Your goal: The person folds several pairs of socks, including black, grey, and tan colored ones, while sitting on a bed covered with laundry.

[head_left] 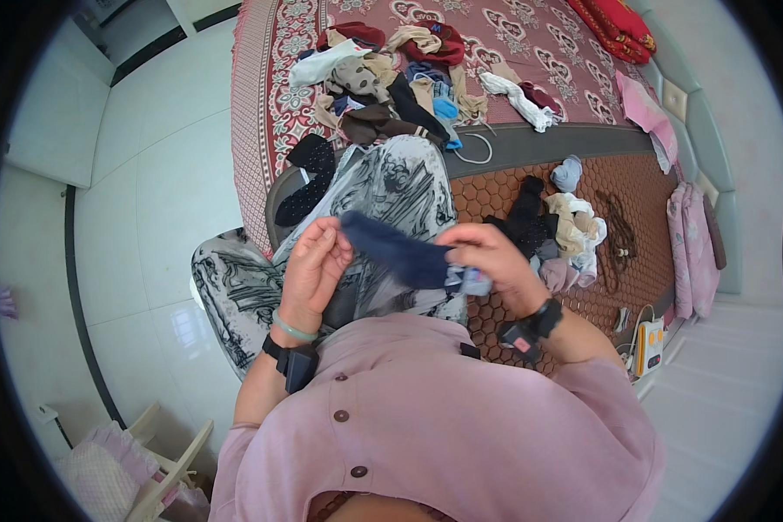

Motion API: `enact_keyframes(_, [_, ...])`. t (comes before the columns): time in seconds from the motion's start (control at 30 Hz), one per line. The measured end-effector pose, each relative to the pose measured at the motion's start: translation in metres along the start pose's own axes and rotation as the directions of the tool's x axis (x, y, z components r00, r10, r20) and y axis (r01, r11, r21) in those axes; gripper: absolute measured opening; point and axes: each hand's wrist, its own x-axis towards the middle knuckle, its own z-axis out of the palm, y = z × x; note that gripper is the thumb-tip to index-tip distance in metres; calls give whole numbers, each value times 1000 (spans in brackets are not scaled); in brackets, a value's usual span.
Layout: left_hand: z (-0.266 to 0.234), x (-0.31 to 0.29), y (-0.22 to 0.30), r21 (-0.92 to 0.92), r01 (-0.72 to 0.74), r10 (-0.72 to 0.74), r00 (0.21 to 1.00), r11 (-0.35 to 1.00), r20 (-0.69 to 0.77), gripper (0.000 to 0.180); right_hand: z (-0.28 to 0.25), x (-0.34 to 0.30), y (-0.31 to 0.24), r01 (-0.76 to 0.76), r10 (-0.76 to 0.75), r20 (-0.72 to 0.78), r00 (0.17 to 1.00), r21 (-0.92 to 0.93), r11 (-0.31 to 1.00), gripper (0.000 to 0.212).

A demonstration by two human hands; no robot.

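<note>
A dark blue sock (396, 252) stretches between my hands above my lap, a little blurred. My left hand (316, 265) pinches one end of it with thumb and fingertips. Near its other end, where a paler patterned part shows, my right hand (498, 265) grips it between thumb and fingers. Under the sock are my legs in grey and white patterned trousers (400, 187). Beside my knee lies a black dotted garment (309, 183).
Ahead on the bed's red patterned cover (270, 113) spreads a heap of mixed socks (365, 87). A smaller pile of socks (574, 226) sits on the brown mat (483, 196) at right, beside a coiled dark cord (618, 230). Farther right is a power strip (649, 348).
</note>
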Motion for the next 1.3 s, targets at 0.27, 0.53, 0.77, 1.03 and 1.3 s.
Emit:
enact_keyframes(0.27, [-12, 8, -7, 145, 106, -110, 994, 984, 25, 18, -141, -6, 34, 17, -374, -111, 921, -946, 324, 12])
enact_keyframes(0.53, [-14, 5, -5, 160, 97, -104, 994, 982, 34, 19, -74, 188, 2, 374, -802, -58, 594, -863, 339, 27])
enact_keyframes(0.77, [-11, 6, -5, 166, 97, -101, 995, 981, 12, 19, -114, 252, 0, 254, -428, -195, 883, -569, 783, 19])
enact_keyframes(1.03, [-15, 6, -7, 192, 95, -104, 994, 977, 40, 19, -78, 149, -44, 362, -315, -182, 932, 375, 854, 17])
enact_keyframes(1.3, [-20, 7, -9, 188, 59, -77, 993, 980, 91, 19, -65, 107, -36, 346, -302, -194, 934, 271, 898, 18])
